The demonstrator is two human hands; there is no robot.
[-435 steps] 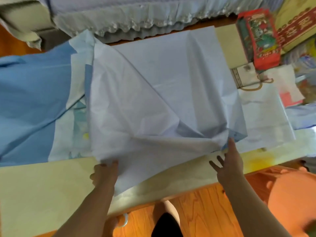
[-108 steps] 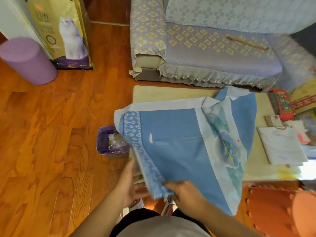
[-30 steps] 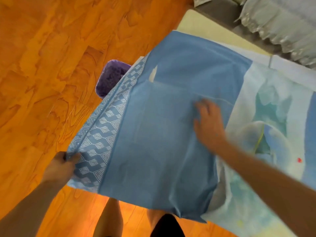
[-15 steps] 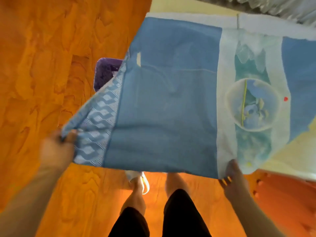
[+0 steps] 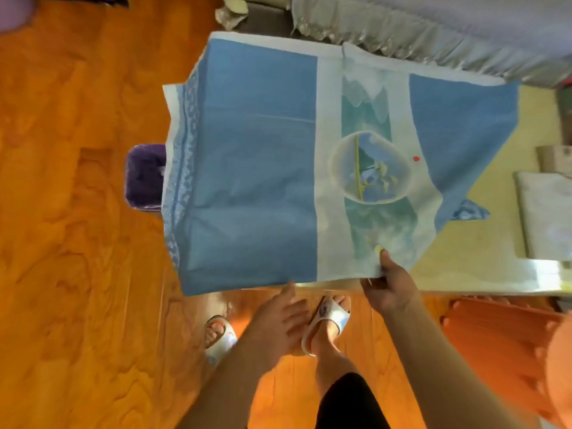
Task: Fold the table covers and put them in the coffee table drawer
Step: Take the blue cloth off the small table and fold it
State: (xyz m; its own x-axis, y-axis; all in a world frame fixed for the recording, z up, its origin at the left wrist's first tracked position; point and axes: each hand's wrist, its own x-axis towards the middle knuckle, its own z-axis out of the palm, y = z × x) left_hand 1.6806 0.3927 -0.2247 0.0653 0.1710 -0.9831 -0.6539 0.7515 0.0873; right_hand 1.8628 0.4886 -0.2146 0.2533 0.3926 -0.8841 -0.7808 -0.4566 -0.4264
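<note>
blue table cover (image 5: 257,168) lies spread on coffee table (image 5: 464,252), left part hanging past the edge. right hand (image 5: 390,284) pinches its near edge, thumb on top. left hand (image 5: 280,317) just below the edge, fingers relaxed, holding nothing.

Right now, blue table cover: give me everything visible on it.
The blue table cover looks like thin, soft cloth: solid blue panels, white bands, a teal strip with a round picture medallion, and a geometric-patterned border along its left edge. It lies spread over the coffee table, its left part overhanging the floor and hiding part of a purple bin. One patterned corner pokes out at right. The right hand pinches its near edge; the left hand is just below that edge, open.
</note>
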